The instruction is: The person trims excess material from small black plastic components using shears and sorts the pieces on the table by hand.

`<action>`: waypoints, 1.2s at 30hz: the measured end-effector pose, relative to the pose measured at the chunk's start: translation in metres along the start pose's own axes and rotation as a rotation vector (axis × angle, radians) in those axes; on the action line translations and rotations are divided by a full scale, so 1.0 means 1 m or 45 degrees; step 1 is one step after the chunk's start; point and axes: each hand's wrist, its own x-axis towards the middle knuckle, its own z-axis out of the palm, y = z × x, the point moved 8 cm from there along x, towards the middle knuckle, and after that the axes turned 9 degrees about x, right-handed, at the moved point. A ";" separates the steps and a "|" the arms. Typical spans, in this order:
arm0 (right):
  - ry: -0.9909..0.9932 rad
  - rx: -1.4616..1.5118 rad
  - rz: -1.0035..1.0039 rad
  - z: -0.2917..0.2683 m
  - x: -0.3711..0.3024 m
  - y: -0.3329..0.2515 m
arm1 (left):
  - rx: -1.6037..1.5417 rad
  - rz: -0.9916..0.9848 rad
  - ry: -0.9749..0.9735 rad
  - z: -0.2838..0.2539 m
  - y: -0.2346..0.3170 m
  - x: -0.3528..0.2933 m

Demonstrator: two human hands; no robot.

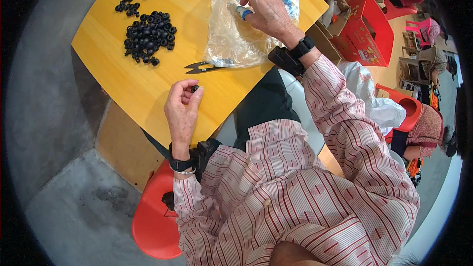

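In the head view, the left hand (181, 111) pinches a small black piece (195, 88) above the yellow counter (113, 76), fingertips presumably giving fine control, while the right hand (271, 14), well apart, reaches over a clear bag (224, 42), its grip impossible to tell.

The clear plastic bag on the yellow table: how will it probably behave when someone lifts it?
The plastic bag is probably floppy, since its film lies wrinkled. It is likely light, as the table shows through it. Its shiny surface may be slippery.
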 end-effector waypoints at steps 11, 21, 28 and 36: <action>0.058 -0.172 0.023 0.017 0.004 0.007 | 0.054 0.017 0.017 0.000 0.000 -0.002; 0.031 -0.046 0.060 -0.003 -0.011 0.005 | -0.044 -0.019 0.000 -0.002 -0.003 0.000; -0.010 0.339 0.085 -0.013 -0.023 -0.001 | -0.198 -0.030 -0.005 -0.002 -0.007 0.000; 0.005 0.374 0.009 -0.018 -0.025 0.008 | -0.152 -0.036 -0.020 -0.003 -0.007 -0.001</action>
